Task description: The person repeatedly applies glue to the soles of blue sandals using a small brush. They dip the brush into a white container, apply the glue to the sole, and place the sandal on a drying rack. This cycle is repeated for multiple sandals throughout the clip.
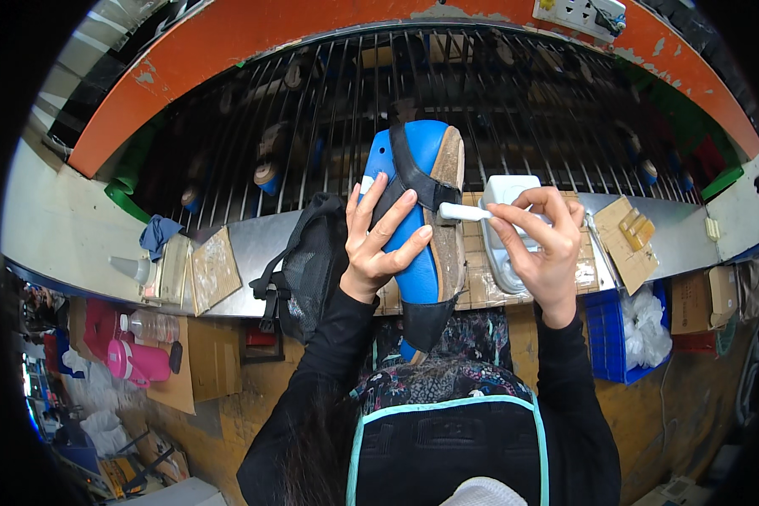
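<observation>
Both hands are busy above the surface [253, 244] — the left hand [379, 244] grips a blue shoe [426, 211] upright, the right hand [544, 244] pinches a white brush [464, 212] whose tip touches the shoe's tan sole edge.

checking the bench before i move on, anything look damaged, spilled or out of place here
Nothing looks spilled or broken. The left hand holds the blue shoe upright while the right hand puts a white brush to its edge. The only wear shows on the orange frame, whose paint is chipped, and on the stained cardboard pieces on the bench.
</observation>
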Available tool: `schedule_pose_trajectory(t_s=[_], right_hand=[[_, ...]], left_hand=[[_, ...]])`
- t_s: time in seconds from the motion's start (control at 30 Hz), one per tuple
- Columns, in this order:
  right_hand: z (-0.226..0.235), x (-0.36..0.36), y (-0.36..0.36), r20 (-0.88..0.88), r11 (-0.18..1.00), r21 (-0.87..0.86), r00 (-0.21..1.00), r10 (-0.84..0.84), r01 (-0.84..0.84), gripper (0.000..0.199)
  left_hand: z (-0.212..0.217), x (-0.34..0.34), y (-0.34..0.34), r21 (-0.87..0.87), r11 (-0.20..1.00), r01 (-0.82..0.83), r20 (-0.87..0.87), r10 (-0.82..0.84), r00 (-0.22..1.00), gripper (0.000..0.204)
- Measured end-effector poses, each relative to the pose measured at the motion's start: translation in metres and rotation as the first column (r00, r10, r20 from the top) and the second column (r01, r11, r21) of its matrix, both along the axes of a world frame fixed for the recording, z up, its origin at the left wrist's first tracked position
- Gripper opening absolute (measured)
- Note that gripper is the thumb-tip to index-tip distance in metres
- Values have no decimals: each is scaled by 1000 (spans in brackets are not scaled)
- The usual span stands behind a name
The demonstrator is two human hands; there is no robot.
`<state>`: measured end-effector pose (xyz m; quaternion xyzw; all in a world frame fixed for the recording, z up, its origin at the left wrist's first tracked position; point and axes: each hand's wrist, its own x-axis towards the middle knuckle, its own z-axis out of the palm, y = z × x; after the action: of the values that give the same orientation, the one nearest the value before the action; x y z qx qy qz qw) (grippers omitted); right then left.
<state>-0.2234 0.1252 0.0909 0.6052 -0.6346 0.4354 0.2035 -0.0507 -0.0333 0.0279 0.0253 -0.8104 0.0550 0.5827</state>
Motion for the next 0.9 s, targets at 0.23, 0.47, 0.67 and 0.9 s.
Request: schedule_pose_trajectory(t_s=[0.23,0.47,0.67,0.9], right_hand=[[-12,13,-3,-107,978,-180,986,-125,104,25],[-2,3,0,65,998,25,996,61,-63,19],[1,-4,5,226,966,164,961,162,-201,16],[-17,2,9,341,955,122,915,216,-271,16]], left_hand=[[2,0,0,-15,1000,1,7,-1,1000,36],[2,1,-4,36,999,4,-23,-3,1000,41],[2,2,-6,29,999,-14,-42,15,999,41],[1,3,-6,53,999,-11,-70,14,997,40]])
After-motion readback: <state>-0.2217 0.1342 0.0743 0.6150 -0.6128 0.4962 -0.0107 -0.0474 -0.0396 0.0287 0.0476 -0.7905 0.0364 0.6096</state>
